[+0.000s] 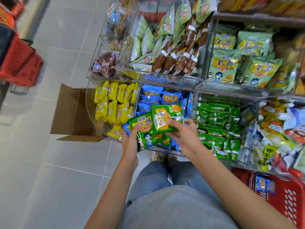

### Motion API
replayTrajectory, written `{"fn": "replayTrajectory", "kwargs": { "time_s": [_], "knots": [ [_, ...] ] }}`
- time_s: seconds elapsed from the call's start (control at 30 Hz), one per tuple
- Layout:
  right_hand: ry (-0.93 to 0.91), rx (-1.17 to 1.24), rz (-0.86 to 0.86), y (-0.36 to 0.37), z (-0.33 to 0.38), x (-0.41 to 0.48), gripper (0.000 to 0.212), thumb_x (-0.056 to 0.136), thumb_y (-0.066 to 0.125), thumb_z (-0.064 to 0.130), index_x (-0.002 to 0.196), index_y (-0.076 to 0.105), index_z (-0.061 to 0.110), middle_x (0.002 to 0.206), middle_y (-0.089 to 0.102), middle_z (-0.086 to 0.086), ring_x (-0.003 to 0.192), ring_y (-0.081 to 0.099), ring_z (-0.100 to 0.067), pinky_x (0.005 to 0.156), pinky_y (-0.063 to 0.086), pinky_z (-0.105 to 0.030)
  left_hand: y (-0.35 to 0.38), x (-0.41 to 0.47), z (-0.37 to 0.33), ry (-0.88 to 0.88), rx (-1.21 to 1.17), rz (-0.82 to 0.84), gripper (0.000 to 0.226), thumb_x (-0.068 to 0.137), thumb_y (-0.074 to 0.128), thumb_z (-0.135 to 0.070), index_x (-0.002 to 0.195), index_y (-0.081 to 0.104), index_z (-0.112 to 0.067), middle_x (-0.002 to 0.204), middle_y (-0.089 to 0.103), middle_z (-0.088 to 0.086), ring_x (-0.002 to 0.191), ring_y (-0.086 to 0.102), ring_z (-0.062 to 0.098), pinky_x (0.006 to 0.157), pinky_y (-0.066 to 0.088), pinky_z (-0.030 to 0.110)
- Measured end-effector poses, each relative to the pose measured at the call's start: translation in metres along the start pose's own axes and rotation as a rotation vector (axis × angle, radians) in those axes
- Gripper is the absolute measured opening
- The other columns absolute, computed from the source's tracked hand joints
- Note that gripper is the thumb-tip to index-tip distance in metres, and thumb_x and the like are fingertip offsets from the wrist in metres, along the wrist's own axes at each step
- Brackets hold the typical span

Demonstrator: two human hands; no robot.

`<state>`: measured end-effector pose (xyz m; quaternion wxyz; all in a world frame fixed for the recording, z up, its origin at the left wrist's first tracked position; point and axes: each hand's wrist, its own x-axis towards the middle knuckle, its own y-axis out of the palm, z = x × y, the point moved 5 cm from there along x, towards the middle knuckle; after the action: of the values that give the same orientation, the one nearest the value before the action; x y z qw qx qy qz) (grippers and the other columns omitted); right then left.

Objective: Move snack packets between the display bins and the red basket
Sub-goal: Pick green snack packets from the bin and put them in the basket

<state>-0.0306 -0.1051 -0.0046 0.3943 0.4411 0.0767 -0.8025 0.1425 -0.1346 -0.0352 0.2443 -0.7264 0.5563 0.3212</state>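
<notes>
Two hands are meeting over the front edge of a clear display bin [163, 150] on the lower tier.

Left hand [130, 139] is gripping a small stack of packets from beneath, with the thumb lying on the top one. That top one is a green packet [142, 128] printed with a cartoon figure. Blue edges are showing under it on the left side.

Right hand [184, 134] is pinching a second green packet [165, 117], thumb pressing on its face and fingers curling round its right edge. This packet is overlapping the upper right corner of the first.

Both green packets are hovering above the blue packets [170, 97] filling that bin. Yellow packets [113, 103] are filling the bin to its left, and small green packs [217, 128] are lying in the bin to its right.

Red basket [287, 200] is sitting low at the right, beside the person's right leg and partly under the display front. One blue packet [264, 185] is lying inside it near the rim.

On the upper tier, pale green bags [231, 63] and brown packs [178, 58] are leaning in their bins.

An open cardboard box [74, 113] is standing on the tiled floor, just beside the yellow bin. Stacked red baskets [18, 63] are showing, blurred, at the far left.
</notes>
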Motion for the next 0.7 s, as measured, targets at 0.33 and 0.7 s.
{"fn": "replayTrajectory", "kwargs": {
  "time_s": [0.33, 0.7],
  "knots": [
    [-0.238, -0.603, 0.369, 0.023, 0.018, -0.01, 0.086, 0.07, 0.079, 0.008, 0.134, 0.035, 0.046, 0.113, 0.049, 0.006, 0.098, 0.054, 0.004, 0.068, 0.048, -0.014, -0.005, -0.007, -0.004, -0.015, 0.029, -0.005, 0.05, 0.089, 0.06, -0.031, 0.135, 0.048, -0.013, 0.122, 0.063, 0.015, 0.1, 0.065, 0.03, 0.075, 0.056, 0.038],
    [-0.271, -0.302, 0.084, 0.016, 0.019, -0.012, 0.045, 0.069, 0.081, 0.018, 0.067, 0.035, 0.018, 0.066, 0.042, 0.003, 0.063, 0.042, -0.014, 0.06, 0.034, -0.027, -0.002, -0.007, -0.007, -0.035, 0.084, 0.007, 0.076, 0.084, 0.059, -0.052, 0.146, 0.033, -0.016, 0.144, 0.045, 0.011, 0.128, 0.047, 0.032, 0.107, 0.037, 0.052]
  ]
}}
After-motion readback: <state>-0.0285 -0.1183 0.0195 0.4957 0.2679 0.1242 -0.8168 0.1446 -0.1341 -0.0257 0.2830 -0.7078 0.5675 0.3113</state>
